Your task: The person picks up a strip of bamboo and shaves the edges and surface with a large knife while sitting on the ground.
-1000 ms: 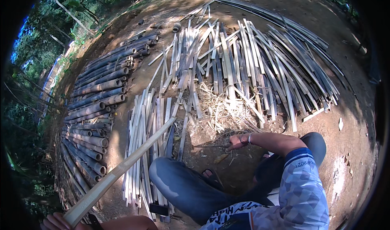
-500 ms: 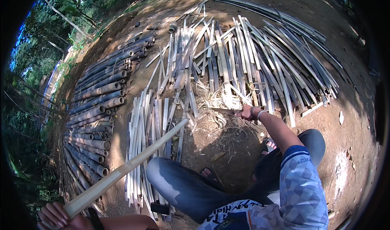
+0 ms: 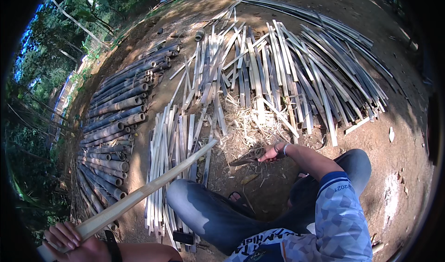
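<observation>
My left hand (image 3: pixel 69 241) is closed round the near end of a long pale bamboo strip (image 3: pixel 148 188), which slants up past my left knee. The strip's far end hangs over the bare ground. In front of my knees, my right hand (image 3: pixel 272 152) grips a dark-bladed knife (image 3: pixel 243 161), its blade pointing left and low over the soil. The fingers cover the knife's handle. Curly pale shavings (image 3: pixel 245 127) lie heaped just beyond the blade. The knife and the bamboo strip are apart.
Split bamboo strips (image 3: pixel 282 72) fan out on the ground ahead, and another stack of strips (image 3: pixel 162 169) lies by my left knee. Whole bamboo poles (image 3: pixel 116 118) are piled at the left. A small black object (image 3: pixel 183 237) sits near my left thigh.
My right hand has drawn the knife nearer to my knees and slightly left, away from the shavings. My left hand and the bamboo strip have hardly moved.
</observation>
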### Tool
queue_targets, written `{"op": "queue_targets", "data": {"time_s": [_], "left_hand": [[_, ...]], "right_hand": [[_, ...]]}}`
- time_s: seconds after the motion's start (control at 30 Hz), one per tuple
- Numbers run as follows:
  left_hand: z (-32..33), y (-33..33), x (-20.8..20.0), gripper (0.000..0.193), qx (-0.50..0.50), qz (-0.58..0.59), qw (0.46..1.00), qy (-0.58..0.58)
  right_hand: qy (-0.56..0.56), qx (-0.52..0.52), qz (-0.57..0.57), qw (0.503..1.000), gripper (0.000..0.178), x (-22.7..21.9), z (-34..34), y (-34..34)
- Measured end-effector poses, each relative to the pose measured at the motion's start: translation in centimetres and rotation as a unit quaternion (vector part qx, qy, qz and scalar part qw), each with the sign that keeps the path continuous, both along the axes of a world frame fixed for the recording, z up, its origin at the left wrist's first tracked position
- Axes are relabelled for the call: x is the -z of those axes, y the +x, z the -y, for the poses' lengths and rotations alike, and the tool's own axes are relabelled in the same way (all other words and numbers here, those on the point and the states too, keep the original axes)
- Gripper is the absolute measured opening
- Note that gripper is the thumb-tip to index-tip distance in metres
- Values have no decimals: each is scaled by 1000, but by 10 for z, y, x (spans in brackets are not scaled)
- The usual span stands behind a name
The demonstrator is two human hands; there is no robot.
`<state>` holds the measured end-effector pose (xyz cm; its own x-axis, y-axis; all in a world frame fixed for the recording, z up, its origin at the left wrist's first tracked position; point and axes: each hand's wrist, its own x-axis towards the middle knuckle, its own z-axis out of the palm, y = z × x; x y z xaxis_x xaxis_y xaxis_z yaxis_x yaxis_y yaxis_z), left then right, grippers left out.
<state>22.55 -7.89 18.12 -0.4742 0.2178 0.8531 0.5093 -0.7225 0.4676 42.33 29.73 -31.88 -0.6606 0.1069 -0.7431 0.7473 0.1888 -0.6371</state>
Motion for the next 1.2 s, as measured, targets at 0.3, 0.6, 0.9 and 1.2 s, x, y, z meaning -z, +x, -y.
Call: {"op": "queue_targets", "data": {"time_s": [0.3, 0.6, 0.9, 1.2], "left_hand": [[-5, 1, 7, 33, -20, 25, 999, -1], [-11, 4, 8, 33, -22, 14, 1000, -2], [2, 9, 4, 32, -81, 1, 996, 24], [15, -6, 19, 30, -36, 20, 998, 37]], "right_hand": [[149, 16, 45, 988, 45, -56, -76, 14], [-14, 29, -3, 999, 36, -91, -35, -44], [-19, 105, -53, 993, 44, -29, 55, -58], [205, 28, 9, 978, 31, -25, -21, -26]]}}
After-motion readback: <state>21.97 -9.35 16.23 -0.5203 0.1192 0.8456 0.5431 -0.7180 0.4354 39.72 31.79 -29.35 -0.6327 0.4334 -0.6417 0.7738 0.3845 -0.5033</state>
